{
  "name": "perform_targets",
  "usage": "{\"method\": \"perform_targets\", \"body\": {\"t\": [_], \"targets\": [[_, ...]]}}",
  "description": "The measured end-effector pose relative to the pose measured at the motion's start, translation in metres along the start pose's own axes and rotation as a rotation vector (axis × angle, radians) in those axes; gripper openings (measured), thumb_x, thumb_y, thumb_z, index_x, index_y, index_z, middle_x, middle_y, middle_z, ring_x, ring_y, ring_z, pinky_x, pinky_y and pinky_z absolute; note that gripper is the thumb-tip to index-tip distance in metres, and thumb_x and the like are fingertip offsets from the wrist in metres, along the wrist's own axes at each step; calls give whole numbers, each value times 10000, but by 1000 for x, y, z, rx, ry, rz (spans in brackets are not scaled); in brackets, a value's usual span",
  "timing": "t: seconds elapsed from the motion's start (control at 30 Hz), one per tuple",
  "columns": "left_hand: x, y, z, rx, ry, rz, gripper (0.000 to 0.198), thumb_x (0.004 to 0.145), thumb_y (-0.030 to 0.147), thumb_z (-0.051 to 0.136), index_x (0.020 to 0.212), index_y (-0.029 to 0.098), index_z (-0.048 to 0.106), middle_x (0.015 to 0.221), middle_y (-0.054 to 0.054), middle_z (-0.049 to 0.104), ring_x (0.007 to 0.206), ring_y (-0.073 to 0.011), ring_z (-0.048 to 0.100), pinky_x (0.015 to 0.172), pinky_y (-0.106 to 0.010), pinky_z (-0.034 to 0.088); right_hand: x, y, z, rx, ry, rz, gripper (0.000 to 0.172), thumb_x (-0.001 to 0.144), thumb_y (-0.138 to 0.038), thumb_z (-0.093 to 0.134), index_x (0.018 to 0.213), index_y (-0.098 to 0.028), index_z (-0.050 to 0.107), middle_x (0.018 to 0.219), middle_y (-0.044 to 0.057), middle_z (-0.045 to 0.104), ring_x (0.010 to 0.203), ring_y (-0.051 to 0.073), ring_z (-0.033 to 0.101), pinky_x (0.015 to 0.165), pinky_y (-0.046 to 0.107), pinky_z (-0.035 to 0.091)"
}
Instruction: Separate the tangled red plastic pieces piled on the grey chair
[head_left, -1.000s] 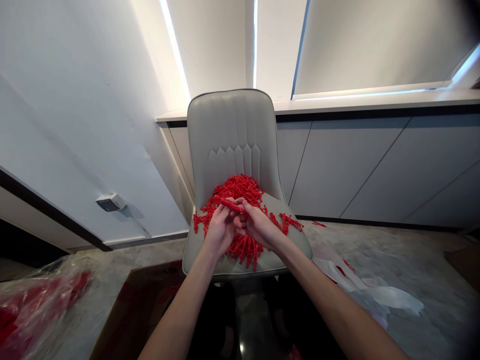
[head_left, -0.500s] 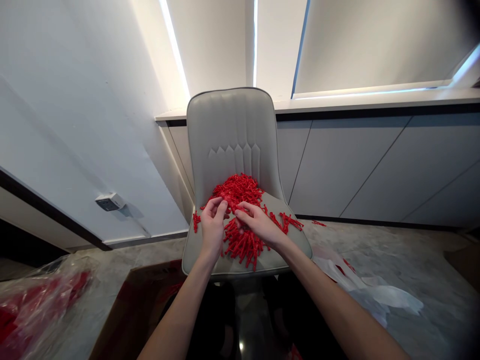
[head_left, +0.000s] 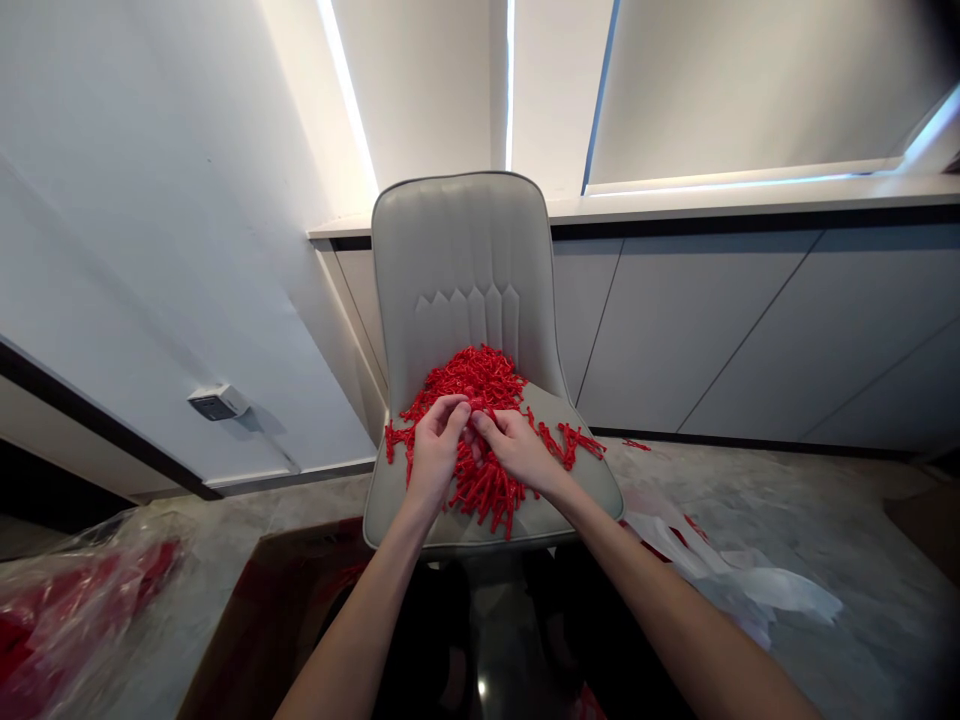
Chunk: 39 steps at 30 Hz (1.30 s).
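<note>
A grey padded chair (head_left: 461,235) stands before me, its seat bearing a heap of short, thin red cord-like pieces (head_left: 474,365). Another bunch of these red pieces (head_left: 491,500) fans out nearer the seat's front edge. Over the heap, my left hand (head_left: 439,445) is closed in a pinch, thumb against fingers. My right hand (head_left: 517,448) pinches right beside it, the fingertips almost meeting. Between them shows a small red piece (head_left: 480,404), partly covered by the fingers; its exact form is too small to tell.
Loose red pieces (head_left: 574,445) lie at the seat's right side, with a few on the floor. A cardboard box (head_left: 247,610) sits below left, a clear plastic bag with red contents (head_left: 90,610) farther left. White plastic bags (head_left: 742,585) lie at right. Low cabinets (head_left: 697,320) line the wall.
My hands have come closer together, the left shifting slightly right, and the fingertips now nearly touch around the red piece. The heap looks much the same.
</note>
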<state>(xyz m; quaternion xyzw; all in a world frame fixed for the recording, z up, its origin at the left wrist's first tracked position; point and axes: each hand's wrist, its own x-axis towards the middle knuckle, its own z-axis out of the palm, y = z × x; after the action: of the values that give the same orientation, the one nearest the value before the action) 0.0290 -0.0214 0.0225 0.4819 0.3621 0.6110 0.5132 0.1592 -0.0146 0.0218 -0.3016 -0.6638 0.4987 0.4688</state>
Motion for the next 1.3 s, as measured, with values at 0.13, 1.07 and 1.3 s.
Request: {"method": "perform_targets", "body": {"t": [0.13,1.07,1.3], "targets": [[-1,-6,3,64,-145,-45,459,834,539,698,1067,145,669,777,-31,660,531,-93,514,506,-224,421,1,0,6,-59,92,-61,528,948,-595,493,613,-188,527,593,14,569,569,140,519,582,281,411],[-6,16,4,-297,-123,-257,336,807,437,730,983,172,620,533,59,533,405,-91,521,440,-208,465,-3,-13,5,694,-184,452,517,951,-657,455,821,-186,625,487,-42,505,414,99,439,477,231,396],[-6,8,7,-186,19,-148,327,790,447,750,870,189,565,580,79,528,365,-40,431,383,-170,370,0,0,5,638,-258,556,671,976,-705,267,874,-168,656,552,15,582,487,137,553,517,250,466]]}}
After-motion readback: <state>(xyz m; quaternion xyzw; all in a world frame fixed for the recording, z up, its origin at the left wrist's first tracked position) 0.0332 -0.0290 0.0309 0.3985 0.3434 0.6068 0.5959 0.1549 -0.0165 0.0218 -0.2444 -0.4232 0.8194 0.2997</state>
